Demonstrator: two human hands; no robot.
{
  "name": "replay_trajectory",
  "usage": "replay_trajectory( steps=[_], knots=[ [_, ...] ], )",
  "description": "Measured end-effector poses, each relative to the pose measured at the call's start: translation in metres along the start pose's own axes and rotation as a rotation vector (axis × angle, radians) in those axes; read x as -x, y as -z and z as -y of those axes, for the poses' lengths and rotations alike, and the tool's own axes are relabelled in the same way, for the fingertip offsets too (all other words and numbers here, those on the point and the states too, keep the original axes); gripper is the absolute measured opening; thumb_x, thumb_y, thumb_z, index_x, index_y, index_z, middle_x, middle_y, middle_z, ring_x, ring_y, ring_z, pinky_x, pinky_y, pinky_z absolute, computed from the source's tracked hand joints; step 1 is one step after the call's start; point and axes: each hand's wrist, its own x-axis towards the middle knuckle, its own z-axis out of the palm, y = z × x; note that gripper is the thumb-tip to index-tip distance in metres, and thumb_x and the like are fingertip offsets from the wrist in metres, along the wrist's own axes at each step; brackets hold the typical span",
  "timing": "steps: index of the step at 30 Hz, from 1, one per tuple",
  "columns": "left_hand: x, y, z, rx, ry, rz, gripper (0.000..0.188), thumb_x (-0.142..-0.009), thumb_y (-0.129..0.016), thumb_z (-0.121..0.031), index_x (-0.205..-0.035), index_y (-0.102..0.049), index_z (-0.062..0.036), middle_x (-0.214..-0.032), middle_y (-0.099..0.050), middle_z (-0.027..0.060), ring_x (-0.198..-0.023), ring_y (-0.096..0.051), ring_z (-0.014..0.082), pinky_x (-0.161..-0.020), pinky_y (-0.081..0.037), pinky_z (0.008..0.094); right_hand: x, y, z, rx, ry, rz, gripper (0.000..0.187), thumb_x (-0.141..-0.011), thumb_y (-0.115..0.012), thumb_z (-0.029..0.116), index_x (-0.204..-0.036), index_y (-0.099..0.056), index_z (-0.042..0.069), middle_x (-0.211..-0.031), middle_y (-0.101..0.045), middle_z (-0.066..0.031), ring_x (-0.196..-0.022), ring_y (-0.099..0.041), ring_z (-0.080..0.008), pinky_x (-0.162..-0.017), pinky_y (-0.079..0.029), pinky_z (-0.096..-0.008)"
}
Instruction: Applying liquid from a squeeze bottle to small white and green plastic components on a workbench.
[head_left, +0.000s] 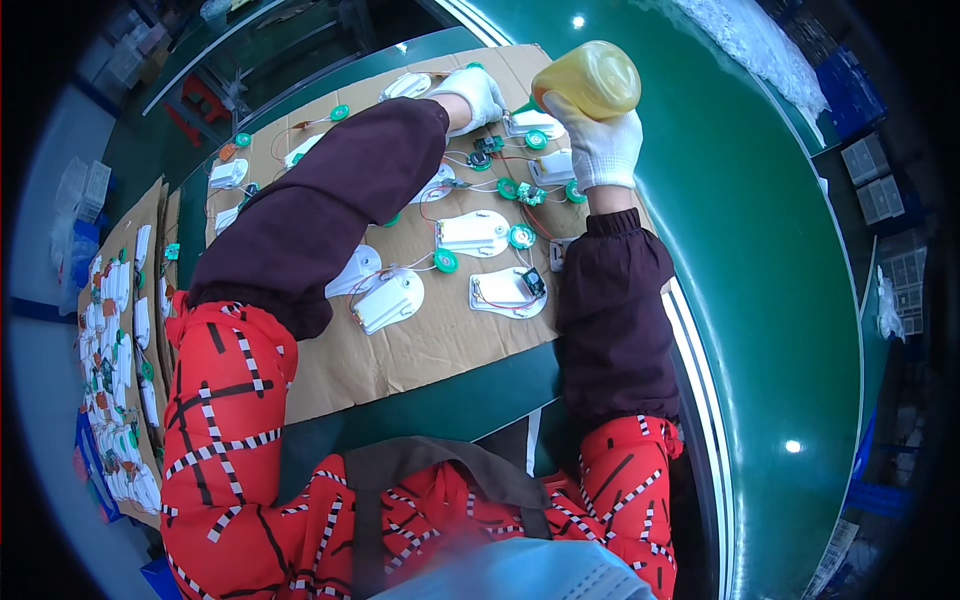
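My right hand point(607, 148), in a white glove, is wrapped round a squeeze bottle point(590, 80) of yellowish liquid. The bottle is tilted, its green nozzle point(526, 106) pointing left and down over a white plastic housing point(530, 123) near the cardboard's far edge. Just left of that housing is my left hand point(474, 98), also gloved; its fingertips are too hidden to show whether they grip anything. Beside the hands lie a green round speaker point(537, 139) and a small green circuit board point(489, 145), with thin wires between the parts.
Several more white housings point(472, 234) with wired speakers cover the cardboard sheet point(400, 372) on the green table point(770, 330). At the left, another cardboard sheet carries many similar parts point(115, 370). Clear plastic bags point(750, 40) and a blue bin point(853, 90) are at the far right.
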Motion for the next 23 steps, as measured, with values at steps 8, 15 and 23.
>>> replay_trajectory(
  steps=[8, 15, 23],
  knots=[
    [-0.002, -0.0027, 0.001, -0.099, -0.006, -0.014, 0.018, -0.072, -0.063, -0.02, -0.084, -0.069, -0.0083, -0.082, -0.065, 0.0116, -0.077, -0.062, 0.0246, -0.074, -0.048, 0.0304, -0.002, 0.0061, 0.0054, 0.053, -0.025, 0.012, 0.05, -0.062, -0.079, 0.017, -0.101, -0.054, -0.001, -0.095, -0.063, -0.0114, -0.085, -0.062, -0.0172, -0.075, -0.049, -0.0283],
    [0.0005, -0.0011, -0.0025, -0.093, -0.024, -0.014, 0.017, -0.072, -0.062, -0.018, -0.084, -0.069, -0.0081, -0.083, -0.065, 0.0124, -0.078, -0.062, 0.0261, -0.074, -0.047, 0.0307, -0.0037, 0.0112, 0.0016, -0.022, -0.047, -0.017, 0.048, -0.062, -0.078, 0.017, -0.1, -0.055, -0.001, -0.093, -0.064, -0.0112, -0.083, -0.062, -0.0171, -0.074, -0.049, -0.028],
    [-0.0005, 0.0001, 0.0002, -0.086, -0.023, -0.023, 0.016, -0.072, -0.061, -0.017, -0.084, -0.069, -0.0086, -0.084, -0.065, 0.0128, -0.078, -0.062, 0.0263, -0.075, -0.047, 0.0306, -0.0057, 0.0077, 0.0033, -0.07, -0.09, -0.051, 0.052, -0.063, -0.077, 0.016, -0.105, -0.053, -0.001, -0.098, -0.062, -0.0123, -0.082, -0.062, -0.0184, -0.073, -0.05, -0.0287]
  ],
)
